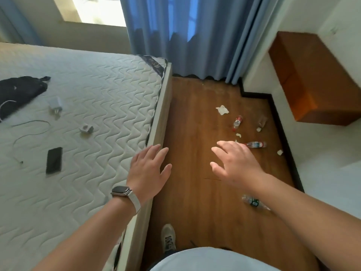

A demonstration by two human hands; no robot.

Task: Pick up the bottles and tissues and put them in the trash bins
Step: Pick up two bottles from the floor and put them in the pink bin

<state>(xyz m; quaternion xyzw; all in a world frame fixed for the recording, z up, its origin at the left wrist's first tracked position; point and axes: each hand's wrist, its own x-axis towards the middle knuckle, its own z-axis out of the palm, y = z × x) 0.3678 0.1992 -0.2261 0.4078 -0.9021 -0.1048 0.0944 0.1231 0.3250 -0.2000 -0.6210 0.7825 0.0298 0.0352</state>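
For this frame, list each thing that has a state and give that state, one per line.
Left hand: open, empty, above the mattress edge.
Right hand: open, empty, over the floor.
Red-label bottle: lying on the floor.
Second red-label bottle: lying on the floor, partly behind the right hand.
Green-label bottle: lying on the floor.
Clear bottle: blurred, cannot tell.
Tissue: crumpled on the floor.
Phone: screen dark, on the mattress.
Curtain: drawn.

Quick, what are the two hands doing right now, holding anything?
Left hand: open, fingers spread, holding nothing, above the mattress edge.
Right hand: open, fingers spread, holding nothing, above the floor.
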